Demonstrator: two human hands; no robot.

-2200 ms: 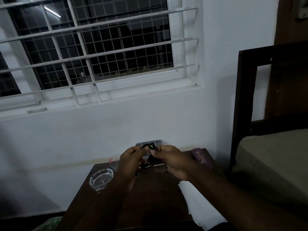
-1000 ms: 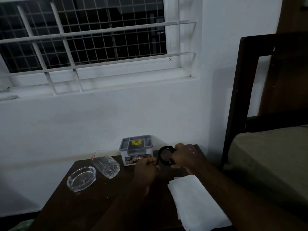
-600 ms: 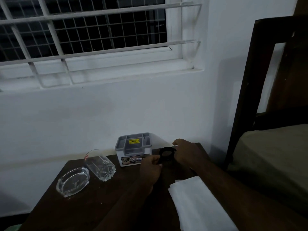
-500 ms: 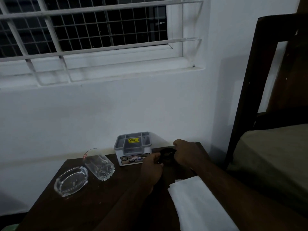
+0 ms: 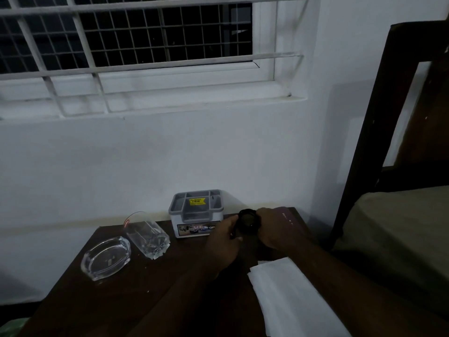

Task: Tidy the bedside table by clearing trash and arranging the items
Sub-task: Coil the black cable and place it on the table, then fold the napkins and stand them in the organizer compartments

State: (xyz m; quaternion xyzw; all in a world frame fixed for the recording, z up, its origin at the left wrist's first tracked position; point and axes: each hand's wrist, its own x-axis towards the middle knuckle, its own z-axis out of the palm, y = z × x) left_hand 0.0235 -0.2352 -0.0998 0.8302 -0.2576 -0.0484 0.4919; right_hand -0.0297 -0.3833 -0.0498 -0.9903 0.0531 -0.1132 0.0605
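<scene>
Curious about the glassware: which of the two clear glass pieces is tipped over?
The tumbler, lying tilted beside the grey organiser box; the oval glass ashtray sits flat.

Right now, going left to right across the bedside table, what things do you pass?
Clear glass ashtray → tipped clear glass tumbler → grey plastic organiser box → black wristwatch held by both hands.

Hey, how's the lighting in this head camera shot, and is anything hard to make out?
Head view: the room is dim and the window is black outside. The dark watch, held between left hand and right hand, blends into the dark table, so its details are lost. The white paper stands out clearly. The tilted glass shows faint glints. Straight window bars bow from wide-angle distortion.
</scene>
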